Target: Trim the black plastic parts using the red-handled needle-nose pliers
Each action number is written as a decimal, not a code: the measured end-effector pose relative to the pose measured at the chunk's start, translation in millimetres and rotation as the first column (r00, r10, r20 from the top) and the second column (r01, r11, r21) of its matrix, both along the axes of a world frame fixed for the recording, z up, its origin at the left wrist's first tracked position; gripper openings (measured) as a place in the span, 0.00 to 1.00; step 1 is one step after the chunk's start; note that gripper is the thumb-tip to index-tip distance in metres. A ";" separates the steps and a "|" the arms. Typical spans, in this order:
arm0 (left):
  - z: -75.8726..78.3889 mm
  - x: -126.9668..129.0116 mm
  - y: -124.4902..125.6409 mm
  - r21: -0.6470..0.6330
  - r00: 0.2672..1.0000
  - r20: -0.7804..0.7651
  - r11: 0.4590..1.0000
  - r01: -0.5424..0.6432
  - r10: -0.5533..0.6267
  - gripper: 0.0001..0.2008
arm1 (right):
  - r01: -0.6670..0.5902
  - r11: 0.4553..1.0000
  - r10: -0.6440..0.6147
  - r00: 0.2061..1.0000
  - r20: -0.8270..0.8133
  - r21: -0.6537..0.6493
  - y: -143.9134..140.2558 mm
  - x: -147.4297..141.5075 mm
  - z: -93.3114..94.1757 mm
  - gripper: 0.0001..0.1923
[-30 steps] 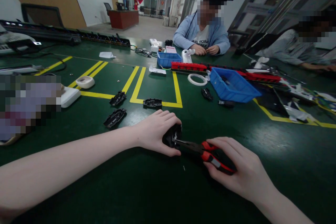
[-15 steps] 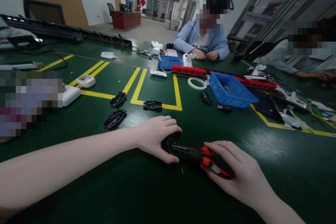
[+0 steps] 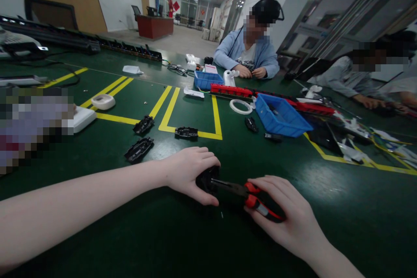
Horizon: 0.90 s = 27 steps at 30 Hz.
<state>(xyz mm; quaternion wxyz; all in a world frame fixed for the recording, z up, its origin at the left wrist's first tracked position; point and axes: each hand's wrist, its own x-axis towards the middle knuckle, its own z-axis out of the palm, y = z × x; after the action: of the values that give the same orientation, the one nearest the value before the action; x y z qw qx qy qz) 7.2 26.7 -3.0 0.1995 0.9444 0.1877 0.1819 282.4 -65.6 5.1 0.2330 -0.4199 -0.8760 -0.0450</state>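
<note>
My left hand (image 3: 192, 173) is wrapped round a black plastic part (image 3: 207, 180), holding it on the green table. In my right hand (image 3: 286, 208) are long-nose pliers (image 3: 252, 195) with red and black handles. Their jaws point left and reach the black part; whether they grip anything on it I cannot make out. A small pale sliver (image 3: 222, 215) lies on the table just below the part. Beyond my left hand sit similar black plastic pieces, one (image 3: 139, 150) near my forearm and another (image 3: 186, 132) on the yellow tape.
Farther right stand a blue bin (image 3: 282, 117) and a white ring (image 3: 241, 106), with two small black pieces before them. A smaller blue bin (image 3: 208, 80) and red strips (image 3: 231, 90) lie behind. Across the table a person (image 3: 249, 54) in light blue works with both hands.
The whole view has shifted slightly, with table items a little farther left. Both hands keep their holds, and the pliers' jaws stay at the black part.
</note>
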 end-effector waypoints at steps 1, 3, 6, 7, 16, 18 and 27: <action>-0.1 0.0 0.1 0.000 1.000 0.003 1.000 0.001 -0.001 0.33 | -0.004 1.000 0.003 1.000 0.018 0.019 0.2 0.1 0.7 0.20; -0.1 -0.1 0.4 0.003 1.000 0.007 1.000 0.003 -0.003 0.33 | -0.014 0.998 0.011 0.998 0.061 0.057 0.6 -0.1 2.5 0.21; -0.1 -0.2 0.9 0.002 1.000 0.003 1.000 0.006 -0.006 0.33 | -0.020 0.995 0.010 0.995 0.102 0.094 1.5 -0.8 5.3 0.21; -0.1 -0.2 1.0 0.000 1.000 0.003 1.000 0.007 -0.007 0.33 | -0.023 0.995 0.012 0.994 0.109 0.099 1.9 -1.0 6.1 0.21; 0.2 -0.2 1.3 0.006 1.000 -0.003 1.000 0.015 -0.015 0.34 | -0.067 0.993 0.055 0.991 0.122 0.097 2.9 -2.7 9.2 0.20; 0.2 -0.2 1.5 0.007 1.000 0.001 1.000 0.021 -0.021 0.33 | -0.069 0.992 0.056 0.991 0.125 0.102 1.5 -4.2 9.2 0.19; -0.6 -0.7 1.6 -0.004 0.999 0.015 0.999 0.039 -0.039 0.32 | -0.062 0.984 0.033 0.986 0.164 0.170 -1.4 -5.2 9.2 0.18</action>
<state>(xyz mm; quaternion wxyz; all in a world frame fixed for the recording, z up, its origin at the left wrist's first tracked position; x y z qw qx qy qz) 6.5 28.4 -3.6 0.2068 0.9460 0.1680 0.1846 277.2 -67.0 14.3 0.1985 -0.3718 -0.8944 -0.1496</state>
